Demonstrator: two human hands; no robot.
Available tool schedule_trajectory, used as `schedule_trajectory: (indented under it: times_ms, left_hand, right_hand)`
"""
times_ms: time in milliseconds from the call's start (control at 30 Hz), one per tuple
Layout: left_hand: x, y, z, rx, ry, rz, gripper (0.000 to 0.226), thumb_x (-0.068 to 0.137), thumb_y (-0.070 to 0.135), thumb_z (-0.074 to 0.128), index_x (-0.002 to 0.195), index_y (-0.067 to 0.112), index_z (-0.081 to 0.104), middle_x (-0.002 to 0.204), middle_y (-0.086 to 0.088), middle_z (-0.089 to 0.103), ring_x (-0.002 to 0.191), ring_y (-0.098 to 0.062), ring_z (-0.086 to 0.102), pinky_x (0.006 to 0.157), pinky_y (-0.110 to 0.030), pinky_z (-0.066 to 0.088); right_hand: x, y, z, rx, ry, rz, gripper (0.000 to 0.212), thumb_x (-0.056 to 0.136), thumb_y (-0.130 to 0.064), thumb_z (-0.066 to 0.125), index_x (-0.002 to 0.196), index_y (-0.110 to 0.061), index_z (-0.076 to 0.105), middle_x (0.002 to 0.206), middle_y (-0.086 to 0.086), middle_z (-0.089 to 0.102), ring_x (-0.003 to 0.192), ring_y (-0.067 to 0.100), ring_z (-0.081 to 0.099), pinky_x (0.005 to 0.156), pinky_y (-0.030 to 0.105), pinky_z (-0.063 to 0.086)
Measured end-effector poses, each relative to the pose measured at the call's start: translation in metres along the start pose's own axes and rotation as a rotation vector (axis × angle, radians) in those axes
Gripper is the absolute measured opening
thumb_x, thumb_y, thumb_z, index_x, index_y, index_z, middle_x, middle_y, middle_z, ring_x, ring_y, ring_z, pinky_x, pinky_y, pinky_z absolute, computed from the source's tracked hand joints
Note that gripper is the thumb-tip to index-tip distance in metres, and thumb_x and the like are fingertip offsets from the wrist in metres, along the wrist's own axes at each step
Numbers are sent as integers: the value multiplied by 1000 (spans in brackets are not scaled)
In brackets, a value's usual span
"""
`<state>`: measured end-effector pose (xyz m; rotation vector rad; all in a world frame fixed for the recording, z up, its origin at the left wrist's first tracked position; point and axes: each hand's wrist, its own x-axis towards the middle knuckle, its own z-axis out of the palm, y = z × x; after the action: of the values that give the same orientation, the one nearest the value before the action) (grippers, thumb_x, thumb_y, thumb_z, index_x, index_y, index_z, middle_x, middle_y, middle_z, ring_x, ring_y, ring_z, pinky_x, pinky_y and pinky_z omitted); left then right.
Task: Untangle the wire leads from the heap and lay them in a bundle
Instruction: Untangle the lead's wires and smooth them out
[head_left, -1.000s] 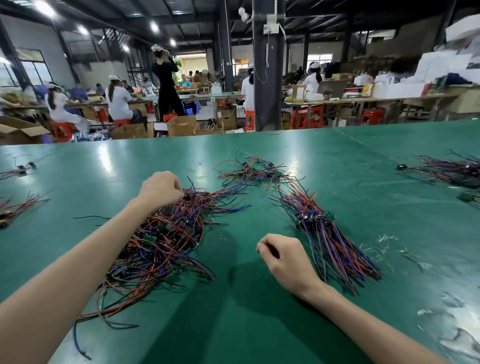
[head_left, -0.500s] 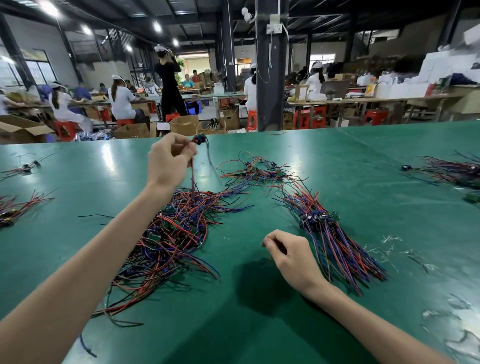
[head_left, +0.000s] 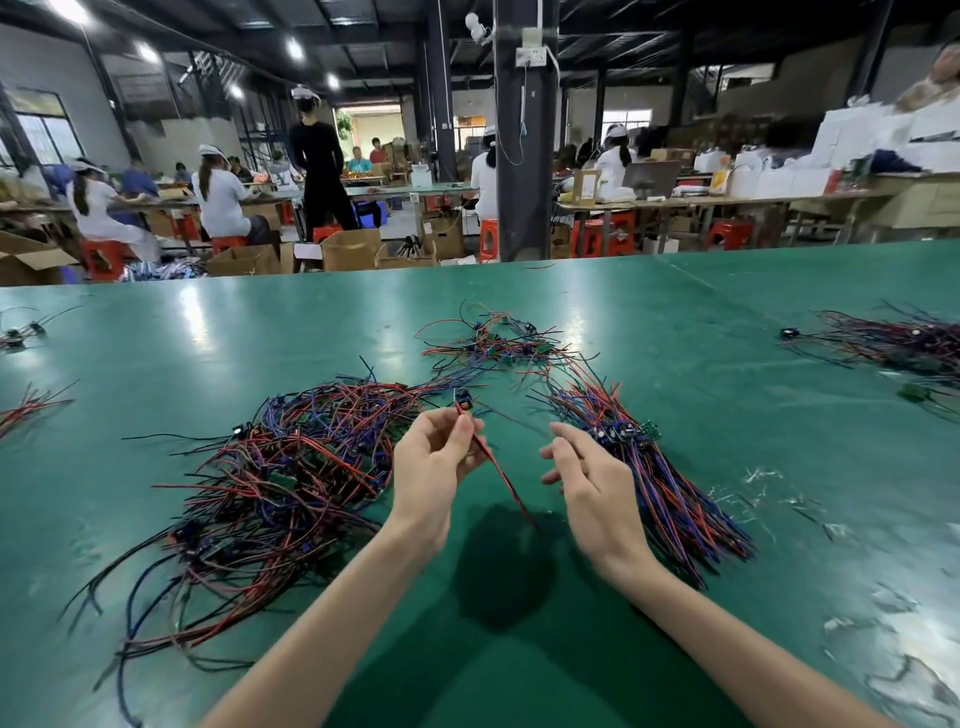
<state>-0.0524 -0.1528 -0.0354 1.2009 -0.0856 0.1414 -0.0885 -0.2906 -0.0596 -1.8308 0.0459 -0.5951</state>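
Red lead (head_left: 498, 467) w/ a small blue part at its top end is now out of the heap (head_left: 280, 467). It hangs in the gap between the two hands, running down and to the right toward the near table (head_left: 675, 322).

What changed: 1 s ago the left hand (head_left: 431, 467) was down in the heap's far end. Half a sec ago it was up high, drawing one lead by its end. Now it's come near and to the right, pinching that lead just below the blue part btwn thumb and fingertips. The lead's tail looks clear of the tangle, though it's blurred, so can't be sure nothing trails.

The right hand (head_left: 592, 483) was a loose fist resting on the table beside the bundle (head_left: 665, 483). Now it's lifted, fingers uncurled and spread, holding nothing, just right of the hanging lead and not touching it.

Meaning for the task: one lead is prob. freed, i.e. the untangle part of this cycle is done. Next step, by my read, is the right hand taking or smoothing the lead, then laying it on the bundle, which lies just right of that hand w/ its part-ends far and wire tails near. The heap on the left is big and knotted, so there's plenty left.

Other stuff: a smaller loose tangle (head_left: 498, 338) lies farther off at centre, and more wires (head_left: 893, 338) lie at the far right.
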Motion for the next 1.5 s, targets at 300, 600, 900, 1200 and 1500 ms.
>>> schedule_trajectory:
  times_ms: [300,600,900,1200,1500]
  left_hand:
    - [-19,-12,-2,44,-169,-179,7,90,-1,56,84,2,56,64,-1,65,54,-9,58,56,-20,52]
    - [-25,-18,-7,189,-504,-451,13,93,-3,51,80,-1,56,65,-7,64,62,-17,67,63,-29,59]
    - [-8,-15,-13,412,-315,-262,22,94,4,52,78,3,67,71,-8,62,58,-13,56,53,-22,51]
    - [-6,-23,-16,185,-271,-254,9,84,-1,64,77,3,66,63,-4,62,55,-11,53,58,-16,49]
    - [-5,-23,-15,76,-152,-212,11,83,-6,63,86,4,61,77,-9,69,63,-8,65,59,-17,53]
  right_hand:
    - [1,-4,1,295,-217,224,26,97,-21,50,92,-13,74,88,8,74,80,18,68,81,34,52]
    - [3,-3,-2,506,-289,435,8,84,-1,64,90,-3,70,74,9,66,61,14,58,61,22,50]
    - [0,-4,-1,455,-333,380,13,75,9,71,78,-3,68,66,6,67,57,11,59,58,18,50]
    - [-3,-5,0,439,-365,423,14,74,9,72,79,-1,63,58,3,66,45,7,57,47,19,49]
    - [-5,-6,3,537,-318,487,17,76,15,67,87,4,58,63,9,58,52,15,60,57,33,59]
